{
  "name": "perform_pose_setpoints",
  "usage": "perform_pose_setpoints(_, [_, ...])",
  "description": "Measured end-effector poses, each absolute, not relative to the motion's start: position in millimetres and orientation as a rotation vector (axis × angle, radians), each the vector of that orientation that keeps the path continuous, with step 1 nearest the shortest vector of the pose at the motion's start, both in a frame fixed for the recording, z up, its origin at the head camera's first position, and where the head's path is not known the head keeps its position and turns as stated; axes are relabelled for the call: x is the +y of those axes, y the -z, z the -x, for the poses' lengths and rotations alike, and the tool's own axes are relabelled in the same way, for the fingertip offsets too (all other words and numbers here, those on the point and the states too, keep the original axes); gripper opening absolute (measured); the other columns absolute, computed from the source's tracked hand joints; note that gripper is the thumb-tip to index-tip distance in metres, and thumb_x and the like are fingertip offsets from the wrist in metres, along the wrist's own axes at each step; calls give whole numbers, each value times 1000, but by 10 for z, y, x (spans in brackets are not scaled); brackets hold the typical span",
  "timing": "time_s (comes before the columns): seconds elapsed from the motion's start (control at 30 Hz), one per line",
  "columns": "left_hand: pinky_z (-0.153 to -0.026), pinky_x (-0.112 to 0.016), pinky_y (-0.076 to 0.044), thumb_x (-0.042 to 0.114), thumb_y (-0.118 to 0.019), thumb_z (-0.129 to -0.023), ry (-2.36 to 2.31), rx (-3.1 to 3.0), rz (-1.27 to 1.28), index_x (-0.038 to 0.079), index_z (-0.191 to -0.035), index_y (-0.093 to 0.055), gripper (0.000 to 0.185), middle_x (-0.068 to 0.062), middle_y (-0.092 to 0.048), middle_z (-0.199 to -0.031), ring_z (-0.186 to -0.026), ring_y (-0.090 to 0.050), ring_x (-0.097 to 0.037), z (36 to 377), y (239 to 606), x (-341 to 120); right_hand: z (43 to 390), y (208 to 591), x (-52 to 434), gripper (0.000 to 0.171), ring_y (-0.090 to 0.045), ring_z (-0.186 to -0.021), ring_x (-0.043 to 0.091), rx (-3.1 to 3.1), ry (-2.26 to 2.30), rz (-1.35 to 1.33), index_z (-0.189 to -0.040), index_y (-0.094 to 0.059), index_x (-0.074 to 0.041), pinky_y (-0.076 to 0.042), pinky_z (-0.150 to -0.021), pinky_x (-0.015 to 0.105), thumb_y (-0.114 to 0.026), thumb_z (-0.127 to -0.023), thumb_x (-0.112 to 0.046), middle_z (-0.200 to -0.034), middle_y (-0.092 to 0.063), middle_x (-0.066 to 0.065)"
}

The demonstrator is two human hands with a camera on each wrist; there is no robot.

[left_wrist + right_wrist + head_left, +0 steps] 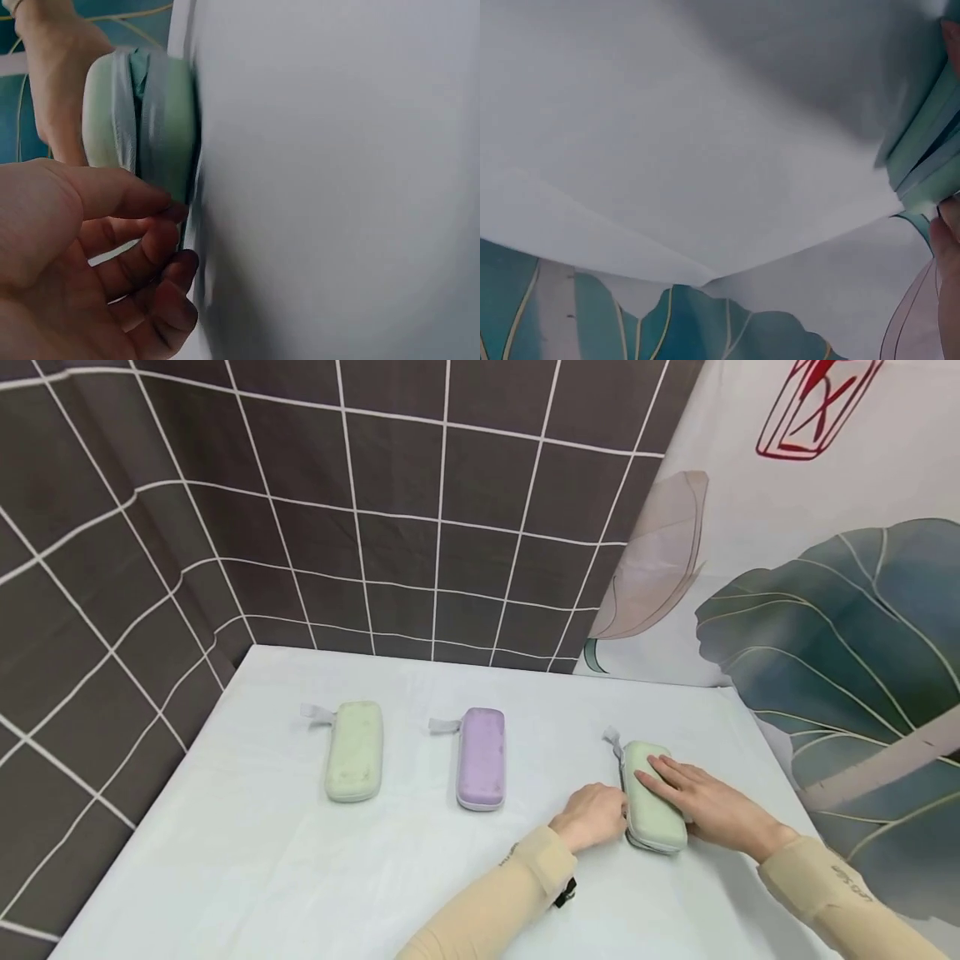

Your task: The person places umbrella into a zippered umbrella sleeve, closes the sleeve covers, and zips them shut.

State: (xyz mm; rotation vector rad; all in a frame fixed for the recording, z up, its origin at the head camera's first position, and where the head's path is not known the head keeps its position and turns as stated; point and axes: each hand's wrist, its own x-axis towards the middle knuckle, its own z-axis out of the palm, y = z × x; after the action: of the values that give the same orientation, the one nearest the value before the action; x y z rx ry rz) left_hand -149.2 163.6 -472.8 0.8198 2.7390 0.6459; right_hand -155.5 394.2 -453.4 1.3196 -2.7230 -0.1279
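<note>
At the right of the table, a pale green zip case (654, 818) lies with a grey strap at its far left corner. My right hand (712, 802) holds this case, fingers spread over its top; in the right wrist view fingers (949, 232) show on the case's side. My left hand (592, 817) is at the case's left side. The left wrist view shows its thumb and index finger (161, 240) pinched together at the zipper edge; the zipper pull itself is hidden. Between the zipper tapes (154, 112) a gap shows a darker green inside.
A purple zip case (482, 760) lies mid-table, and another pale green case (355, 752) lies left of it, each with a grey strap to its left. All rest on a white-covered table (247, 860). Dark checked cloth (390, 468) and leaf-printed cloth (840, 610) hang behind.
</note>
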Motion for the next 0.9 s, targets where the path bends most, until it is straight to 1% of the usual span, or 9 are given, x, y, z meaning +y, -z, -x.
perform_pose_setpoints(0.13, [-47, -20, -26, 9, -59, -93, -670, 2751, -857, 17, -62, -41, 36, 6, -35, -58, -51, -30, -7, 1547, 4745, 1529, 1569, 4559, 3861, 100, -53, -118, 47, -2660, 122, -1314, -139, -50, -1, -40, -94, 57, -95, -51, -17, -132, -52, 32])
perform_pose_setpoints(0.27, [-48, -20, -23, 7, -58, -92, -702, 2737, -861, 17, -64, -35, 38, 5, -29, -59, -52, -25, -8, 1595, 4758, 1421, 1577, 4570, 3763, 98, -61, -103, 45, -2580, 182, -1288, -131, -54, 4, -44, -90, 56, -96, -48, -26, -118, -59, 32])
perform_pose_setpoints(0.33, [-48, -20, -23, 5, -59, -90, -713, 2734, -860, 17, -65, -36, 36, 5, -28, -59, -52, -24, -8, 1615, 4762, 1362, 1580, 4567, 3710, 97, -63, -94, 42, -2567, 237, -1254, -128, -56, 5, -47, -86, 54, -96, -47, -32, -112, -60, 30])
perform_pose_setpoints(0.5, [-49, -21, -25, 7, -57, -93, -717, 2748, -875, 16, -65, -39, 35, 5, -32, -58, -53, -28, -8, 1661, 4745, 1222, 1594, 4557, 3598, 95, -64, -77, 35, -2571, 347, -1143, -120, -61, 5, -49, -82, 51, -93, -47, -47, -95, -61, 24])
perform_pose_setpoints(0.67, [-49, -20, -26, 7, -56, -95, -738, 2750, -876, 16, -66, -40, 34, 5, -34, -59, -54, -31, -8, 1688, 4726, 1119, 1633, 4567, 3514, 92, -63, -67, 33, -2522, 382, -1087, -110, -61, 5, -49, -81, 52, -89, -48, -57, -76, -61, 22])
perform_pose_setpoints(0.7, [-50, -20, -27, 7, -55, -95, -738, 2751, -878, 16, -66, -40, 34, 5, -34, -59, -54, -31, -8, 1690, 4725, 1104, 1643, 4575, 3504, 92, -63, -67, 33, -2519, 369, -1085, -108, -60, 5, -49, -81, 52, -89, -48, -58, -75, -60, 22])
perform_pose_setpoints(0.77, [-50, -20, -27, 8, -56, -95, -736, 2754, -888, 17, -66, -40, 34, 5, -35, -60, -54, -32, -8, 1693, 4723, 1080, 1667, 4597, 3496, 88, -62, -72, 35, -2541, 310, -1091, -105, -58, 3, -49, -81, 51, -89, -49, -57, -80, -60, 21])
perform_pose_setpoints(0.83, [-50, -20, -27, 8, -57, -95, -732, 2754, -900, 17, -67, -41, 34, 5, -35, -60, -55, -33, -7, 1693, 4725, 1061, 1692, 4622, 3503, 85, -63, -85, 40, -2595, 200, -1109, -105, -55, 1, -47, -85, 53, -90, -50, -53, -93, -61, 24])
perform_pose_setpoints(0.9, [-50, -20, -27, 7, -58, -94, -733, 2750, -912, 16, -67, -41, 34, 5, -35, -60, -55, -33, -7, 1695, 4730, 1047, 1717, 4651, 3525, 84, -60, -98, 44, -2657, 63, -1126, -107, -53, -1, -45, -88, 55, -92, -50, -48, -107, -59, 26])
